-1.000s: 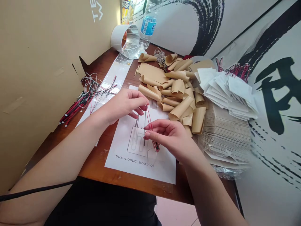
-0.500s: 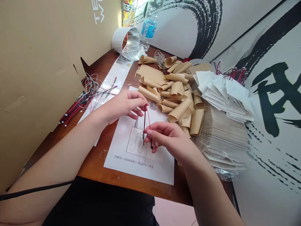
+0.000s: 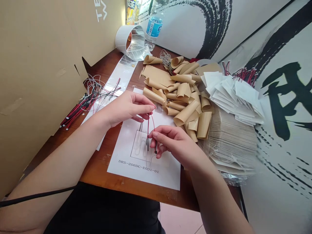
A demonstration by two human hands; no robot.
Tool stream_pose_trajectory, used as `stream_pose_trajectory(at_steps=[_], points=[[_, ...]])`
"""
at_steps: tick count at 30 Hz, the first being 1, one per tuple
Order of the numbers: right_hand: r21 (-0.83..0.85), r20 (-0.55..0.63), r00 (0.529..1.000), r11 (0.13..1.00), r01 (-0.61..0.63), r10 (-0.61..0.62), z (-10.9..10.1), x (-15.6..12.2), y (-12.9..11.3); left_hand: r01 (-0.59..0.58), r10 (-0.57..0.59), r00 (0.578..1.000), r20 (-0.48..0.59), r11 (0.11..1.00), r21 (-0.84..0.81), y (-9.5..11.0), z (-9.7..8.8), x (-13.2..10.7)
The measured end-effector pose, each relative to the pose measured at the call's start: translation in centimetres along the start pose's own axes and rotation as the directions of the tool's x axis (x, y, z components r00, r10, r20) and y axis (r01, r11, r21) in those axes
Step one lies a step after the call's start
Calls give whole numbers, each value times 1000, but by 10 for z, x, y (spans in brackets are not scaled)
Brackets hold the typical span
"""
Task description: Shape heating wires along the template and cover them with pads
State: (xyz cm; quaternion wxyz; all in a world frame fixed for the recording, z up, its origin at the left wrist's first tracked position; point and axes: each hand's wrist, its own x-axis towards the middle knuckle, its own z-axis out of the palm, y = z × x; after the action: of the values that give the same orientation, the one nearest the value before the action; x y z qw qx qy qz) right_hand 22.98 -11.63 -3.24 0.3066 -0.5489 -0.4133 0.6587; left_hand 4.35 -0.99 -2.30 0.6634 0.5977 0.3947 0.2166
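Note:
Above the printed sheet, my left hand (image 3: 133,109) pinches the upper end of a red-and-black wire lead (image 3: 148,131) between thumb and fingertips. Lower and to the right, my right hand (image 3: 168,139) is closed on the same lead, its thumb against the fingers. The red wire bows between the two hands, and dark sleeved ends hang near the right fingertips. A thin grey wire curls below them. Underneath lies the white sheet (image 3: 143,177), with a line drawing and the text "DRS-206DC-E001-01"; my hands partly hide the drawing.
A bundle of red, black and white wires (image 3: 83,107) lies at left. Rolled brown paper pieces (image 3: 184,112) cover the middle back. White pouches (image 3: 234,97) top a tall stack (image 3: 231,139) at right. Behind stand a label roll (image 3: 122,39) and water bottle (image 3: 153,27); cardboard (image 3: 48,65) walls the left.
My left hand has shifted slightly right along the top of the lead, its fingers closer together. The hanging wires have swung a little left. My right hand stays nearly in place.

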Motion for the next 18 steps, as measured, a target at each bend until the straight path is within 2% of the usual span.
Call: stream_pose_trajectory(at_steps=[10,18], points=[[-37,-30,998,998,46,-47,6,1,-1,-49,48,999,-21,997,-53,-3,9,4],[-42,-87,996,999,11,-14,16,4,2,-109,109,993,-56,994,-4,-4,13,4]])
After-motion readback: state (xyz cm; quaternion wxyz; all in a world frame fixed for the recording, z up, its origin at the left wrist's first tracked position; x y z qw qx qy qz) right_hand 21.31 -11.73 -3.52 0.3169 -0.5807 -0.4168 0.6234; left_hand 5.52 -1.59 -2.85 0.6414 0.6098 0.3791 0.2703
